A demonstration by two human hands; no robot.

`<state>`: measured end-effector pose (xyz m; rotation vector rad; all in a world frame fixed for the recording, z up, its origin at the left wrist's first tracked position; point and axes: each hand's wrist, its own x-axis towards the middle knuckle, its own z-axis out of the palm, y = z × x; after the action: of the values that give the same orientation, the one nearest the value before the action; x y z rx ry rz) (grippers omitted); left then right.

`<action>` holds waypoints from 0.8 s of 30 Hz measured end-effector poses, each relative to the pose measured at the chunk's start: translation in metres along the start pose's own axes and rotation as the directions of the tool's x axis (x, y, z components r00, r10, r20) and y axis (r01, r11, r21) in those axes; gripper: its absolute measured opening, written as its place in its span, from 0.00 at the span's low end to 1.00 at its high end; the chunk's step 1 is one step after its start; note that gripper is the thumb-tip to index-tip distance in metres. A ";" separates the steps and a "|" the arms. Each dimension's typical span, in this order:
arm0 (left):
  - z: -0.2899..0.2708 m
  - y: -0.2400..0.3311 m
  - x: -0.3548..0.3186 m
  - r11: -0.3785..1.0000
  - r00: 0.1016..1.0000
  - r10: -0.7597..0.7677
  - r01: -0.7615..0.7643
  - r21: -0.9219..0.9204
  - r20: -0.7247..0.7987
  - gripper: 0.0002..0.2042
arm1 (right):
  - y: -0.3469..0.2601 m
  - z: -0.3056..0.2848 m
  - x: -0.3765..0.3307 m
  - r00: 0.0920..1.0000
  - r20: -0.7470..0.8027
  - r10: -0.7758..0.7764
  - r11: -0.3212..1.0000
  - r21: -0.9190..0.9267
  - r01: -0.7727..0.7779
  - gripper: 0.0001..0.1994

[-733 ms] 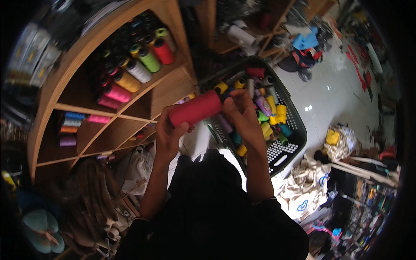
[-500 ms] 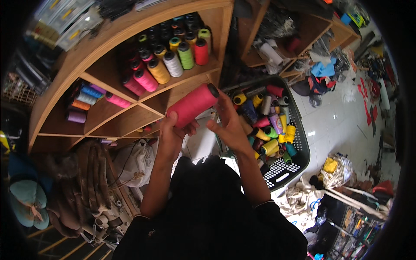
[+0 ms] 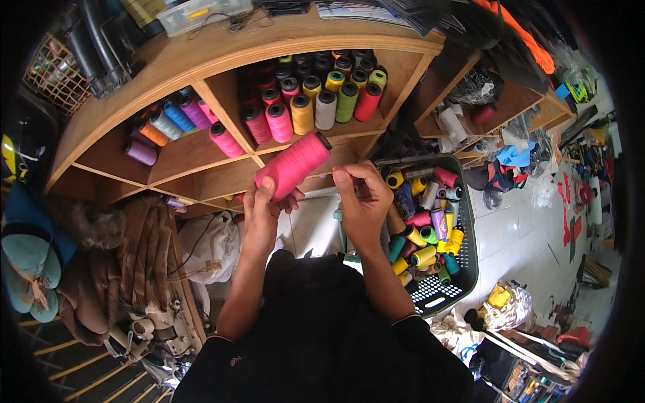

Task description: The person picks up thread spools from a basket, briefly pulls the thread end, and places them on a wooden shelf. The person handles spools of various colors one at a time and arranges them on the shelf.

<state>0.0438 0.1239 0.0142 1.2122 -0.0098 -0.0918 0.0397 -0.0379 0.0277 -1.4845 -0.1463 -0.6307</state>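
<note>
A large pink thread spool (image 3: 293,166) with a black end lies tilted in my left hand (image 3: 263,211), thumb on its near side and fingers beneath it. Just right of the spool, my right hand (image 3: 365,205) is closed in a pinch, apart from it; whatever the fingertips hold, if anything, is too small to make out. Beyond both hands, the wooden shelf (image 3: 396,44) has upright spools in its compartments: pink, yellow, grey, green and a red spool (image 3: 367,102) at the right end of the front row.
A dark perforated basket (image 3: 430,295) full of mixed spools stands on the white tiled floor (image 3: 494,252) by my right arm. To the left are brown rolled material (image 3: 144,262), a white sack (image 3: 213,252) and light blue padded pieces (image 3: 27,258). Cloth bundles (image 3: 507,305) lie at lower right.
My view has turned leftward toward the shelf. My right hand has drawn away from the spool's black end, its fingers closing from spread to a pinch. The left hand still holds the spool.
</note>
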 end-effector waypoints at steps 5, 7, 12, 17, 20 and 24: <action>-0.010 0.005 0.002 0.983 0.997 -0.071 0.064 -0.174 -0.038 0.29 | -0.014 0.010 -0.002 0.986 0.164 -0.011 0.994 0.109 -0.007 0.01; -0.016 0.004 0.003 0.966 0.995 -0.102 0.093 -0.240 -0.022 0.29 | -0.020 0.014 -0.005 0.968 0.248 -0.026 0.997 0.080 0.006 0.01; -0.007 0.009 0.003 0.979 0.998 -0.032 0.018 -0.202 -0.062 0.23 | -0.022 0.025 -0.015 0.930 0.360 0.068 0.986 0.119 -0.119 0.03; -0.004 0.002 0.006 0.956 0.973 0.159 -0.194 -0.219 -0.168 0.17 | -0.028 0.026 -0.020 0.922 0.350 0.168 0.971 0.103 -0.216 0.04; -0.011 0.000 0.011 0.957 0.958 0.238 -0.259 -0.127 -0.163 0.19 | -0.037 0.023 -0.009 0.946 0.303 0.117 0.971 0.163 -0.172 0.04; -0.014 0.002 0.016 0.957 0.947 0.291 -0.290 0.027 -0.133 0.21 | -0.051 0.022 0.002 0.960 0.274 0.065 0.966 0.225 -0.129 0.04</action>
<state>0.0602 0.1367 0.0101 1.2096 -0.0702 0.2493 0.0239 -0.0158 0.0757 -1.3250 -0.3425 -0.3189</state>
